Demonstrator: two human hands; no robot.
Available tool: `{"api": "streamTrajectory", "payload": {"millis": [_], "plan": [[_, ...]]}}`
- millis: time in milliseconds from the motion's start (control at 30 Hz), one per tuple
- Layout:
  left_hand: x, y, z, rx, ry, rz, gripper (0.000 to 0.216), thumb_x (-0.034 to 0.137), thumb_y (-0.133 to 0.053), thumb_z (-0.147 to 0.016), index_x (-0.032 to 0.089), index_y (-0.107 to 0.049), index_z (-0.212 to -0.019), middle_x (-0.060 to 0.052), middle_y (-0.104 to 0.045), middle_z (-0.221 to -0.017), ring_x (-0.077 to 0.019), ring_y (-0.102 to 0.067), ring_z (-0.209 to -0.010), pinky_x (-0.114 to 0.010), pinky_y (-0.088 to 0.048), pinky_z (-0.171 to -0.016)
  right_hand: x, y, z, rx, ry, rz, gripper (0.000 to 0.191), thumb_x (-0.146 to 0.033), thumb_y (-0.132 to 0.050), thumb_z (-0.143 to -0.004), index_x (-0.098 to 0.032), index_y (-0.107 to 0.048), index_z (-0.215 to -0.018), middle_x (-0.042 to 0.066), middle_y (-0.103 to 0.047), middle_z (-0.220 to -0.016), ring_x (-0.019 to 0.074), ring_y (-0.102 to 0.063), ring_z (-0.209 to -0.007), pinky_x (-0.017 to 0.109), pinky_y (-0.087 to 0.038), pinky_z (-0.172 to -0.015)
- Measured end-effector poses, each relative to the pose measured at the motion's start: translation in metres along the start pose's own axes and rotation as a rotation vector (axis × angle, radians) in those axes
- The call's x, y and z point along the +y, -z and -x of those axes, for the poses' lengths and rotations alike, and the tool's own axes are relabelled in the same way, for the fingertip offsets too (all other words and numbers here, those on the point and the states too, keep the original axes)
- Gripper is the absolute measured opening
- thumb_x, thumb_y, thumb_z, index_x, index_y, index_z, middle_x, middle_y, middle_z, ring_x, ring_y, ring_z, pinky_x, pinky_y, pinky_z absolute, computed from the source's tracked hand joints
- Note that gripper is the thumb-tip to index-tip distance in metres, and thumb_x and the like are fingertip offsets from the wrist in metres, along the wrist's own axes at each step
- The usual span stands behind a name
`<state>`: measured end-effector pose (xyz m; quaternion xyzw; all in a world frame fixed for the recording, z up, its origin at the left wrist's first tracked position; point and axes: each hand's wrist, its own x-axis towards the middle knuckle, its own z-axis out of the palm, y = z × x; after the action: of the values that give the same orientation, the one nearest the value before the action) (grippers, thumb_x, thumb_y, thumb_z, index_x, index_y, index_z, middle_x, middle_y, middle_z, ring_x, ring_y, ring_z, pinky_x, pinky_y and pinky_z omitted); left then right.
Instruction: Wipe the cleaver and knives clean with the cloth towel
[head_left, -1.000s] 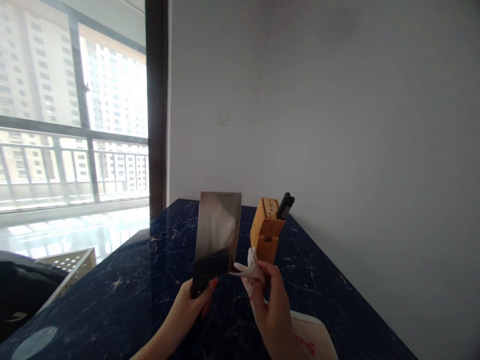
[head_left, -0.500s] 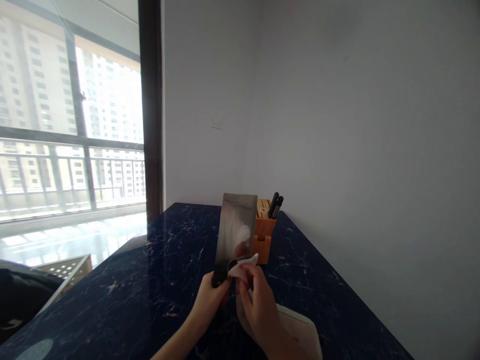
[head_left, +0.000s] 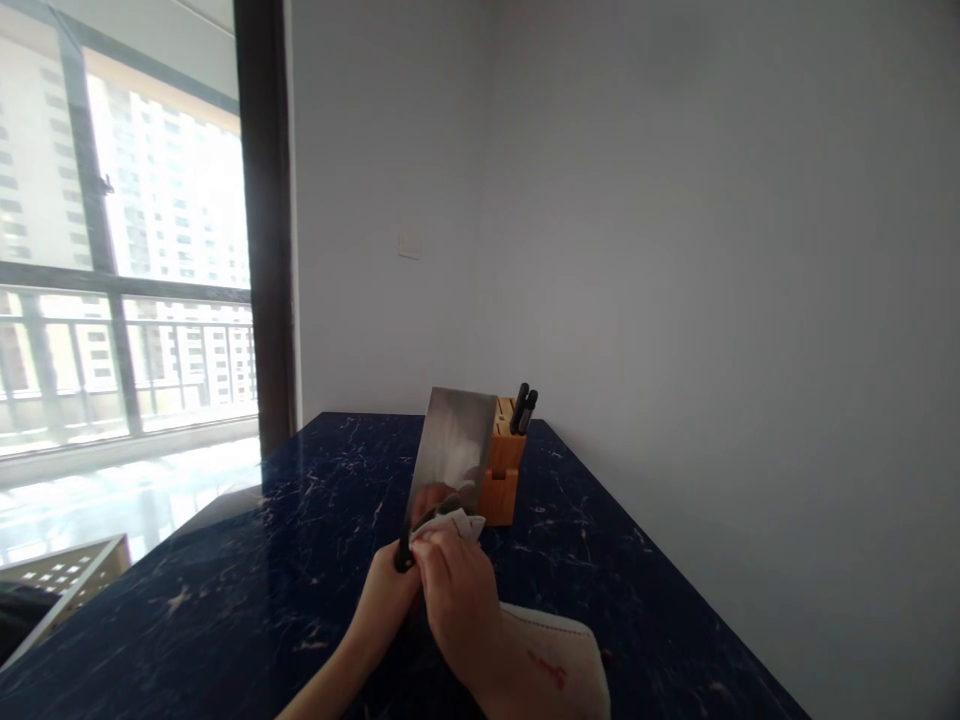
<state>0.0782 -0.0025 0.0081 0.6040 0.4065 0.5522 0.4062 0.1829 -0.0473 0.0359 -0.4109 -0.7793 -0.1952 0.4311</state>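
Note:
A cleaver (head_left: 455,445) stands blade up in front of me, its broad shiny face tilted slightly right. My left hand (head_left: 390,580) is closed around its black handle (head_left: 403,553). My right hand (head_left: 457,580) is closed on a pale cloth (head_left: 469,523) and presses it to the base of the blade, near the handle. The rest of the cloth hangs beneath my right forearm, where a white piece with a red mark (head_left: 551,665) shows. My right hand hides part of the handle and the lower blade.
Behind the cleaver, a wooden knife block (head_left: 502,480) holds black-handled tools (head_left: 523,408). The dark blue marble-patterned table (head_left: 322,520) reaches toward the wall corner. A pale perforated chair (head_left: 75,580) stands at the left, by the window.
My view has turned a little right, so things sit further left. My right hand and the cloth have moved left along the blade base, closer to the handle.

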Motion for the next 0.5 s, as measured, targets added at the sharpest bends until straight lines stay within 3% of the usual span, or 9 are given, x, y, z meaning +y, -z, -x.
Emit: {"api": "streamTrajectory", "payload": {"millis": [233,333,500], "plan": [[-0.003,0.0,-0.005,0.029,-0.01,-0.039,0.019,0.029,-0.058,-0.066,0.015,-0.051,-0.055,0.004,-0.051,-0.048,-0.0112,-0.044,-0.048,-0.021,-0.038,-0.049,0.0,-0.014,-0.005,0.013,-0.177,0.081,0.023,-0.006,-0.04,-0.084,-0.014,-0.051,-0.102,0.009,-0.059,-0.09,0.02,-0.056,-0.086,0.035,-0.047,-0.077],[-0.004,0.0,-0.006,0.038,-0.017,-0.042,0.019,0.028,-0.059,-0.064,0.015,-0.051,-0.053,0.005,-0.049,-0.046,-0.0113,-0.044,-0.048,-0.021,-0.038,-0.049,-0.001,-0.018,-0.008,0.013,-0.269,0.104,0.023,-0.004,-0.039,-0.083,-0.015,-0.053,-0.097,0.009,-0.059,-0.087,0.0205,-0.057,-0.083,0.036,-0.048,-0.076],[-0.005,0.001,-0.007,0.074,-0.019,-0.072,0.019,0.028,-0.058,-0.063,0.015,-0.051,-0.052,0.004,-0.051,-0.047,-0.011,-0.042,-0.048,-0.021,-0.036,-0.046,-0.004,-0.016,-0.011,0.033,-0.211,-0.011,0.022,-0.004,-0.042,-0.081,-0.016,-0.056,-0.09,0.006,-0.058,-0.087,0.019,-0.054,-0.084,0.033,-0.047,-0.075]]}}
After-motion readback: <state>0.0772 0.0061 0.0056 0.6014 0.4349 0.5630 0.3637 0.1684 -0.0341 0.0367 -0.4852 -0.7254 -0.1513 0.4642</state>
